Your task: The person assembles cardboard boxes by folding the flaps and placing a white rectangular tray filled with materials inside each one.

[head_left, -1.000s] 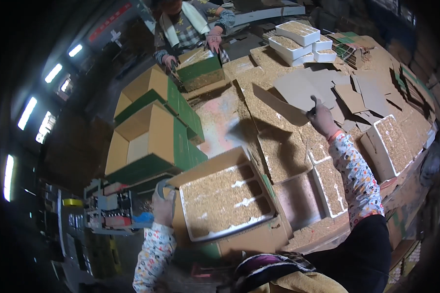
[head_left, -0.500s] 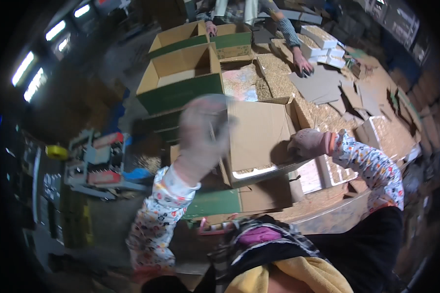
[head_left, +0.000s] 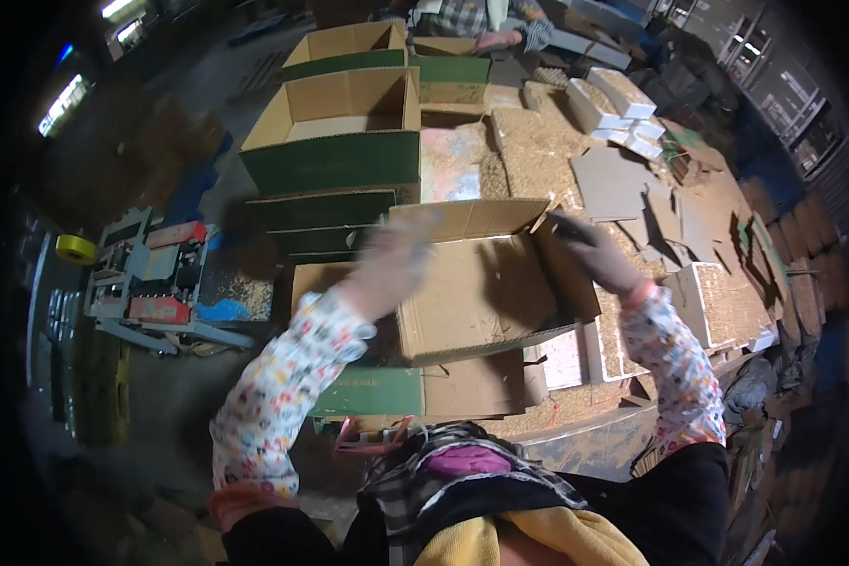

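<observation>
Cardboard box (head_left: pixel 472 220), nearer you and right of the green-sided carton (head_left: pixel 335 168): a brown sheet (head_left: pixel 455 288) now lies flat inside, hiding the earlier white edge; contents apparently covered. Your left hand (head_left: pixel 393 262) blurs, grip indeterminable; your right hand (head_left: pixel 602 257), well right of the carton, extends its fingers, hold unclear.

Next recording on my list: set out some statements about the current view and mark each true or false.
1. The left hand is near the left side of the front carton. True.
2. The front carton is closed. False: its top is open.
3. The right hand is at the picture's far left. False: it is near the front carton's right side.
4. White trays are stacked at the upper right. True.
</observation>
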### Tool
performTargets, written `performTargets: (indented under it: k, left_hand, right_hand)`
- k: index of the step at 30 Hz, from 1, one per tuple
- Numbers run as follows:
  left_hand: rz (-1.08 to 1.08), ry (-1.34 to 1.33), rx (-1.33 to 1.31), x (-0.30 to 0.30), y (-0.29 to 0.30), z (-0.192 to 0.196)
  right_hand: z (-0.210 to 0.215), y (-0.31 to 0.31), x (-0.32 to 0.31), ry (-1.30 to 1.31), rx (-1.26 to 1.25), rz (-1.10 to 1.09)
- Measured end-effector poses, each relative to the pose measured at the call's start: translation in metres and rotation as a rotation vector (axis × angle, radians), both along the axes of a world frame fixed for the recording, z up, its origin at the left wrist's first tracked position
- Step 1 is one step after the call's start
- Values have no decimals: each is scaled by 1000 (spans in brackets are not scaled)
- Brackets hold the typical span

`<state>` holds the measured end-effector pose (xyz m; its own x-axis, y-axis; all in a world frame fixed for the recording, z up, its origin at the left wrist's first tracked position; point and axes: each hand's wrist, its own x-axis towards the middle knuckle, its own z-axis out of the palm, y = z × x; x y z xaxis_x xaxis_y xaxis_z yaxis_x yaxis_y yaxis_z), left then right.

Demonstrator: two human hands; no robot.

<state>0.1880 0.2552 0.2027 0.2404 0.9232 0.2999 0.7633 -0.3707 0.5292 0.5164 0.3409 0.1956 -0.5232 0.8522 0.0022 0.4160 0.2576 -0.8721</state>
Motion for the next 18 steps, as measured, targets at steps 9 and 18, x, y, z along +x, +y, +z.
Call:
performTargets:
  k: [9, 18]
  left_hand:
    - [564, -415, -392, 42, -12, -122]
    - [4, -1479, -267, 4, 8, -42]
  right_hand:
    - [-83, 22, 6, -231, -430, 38]
    - [-129, -13, 73, 1343, -979, 67]
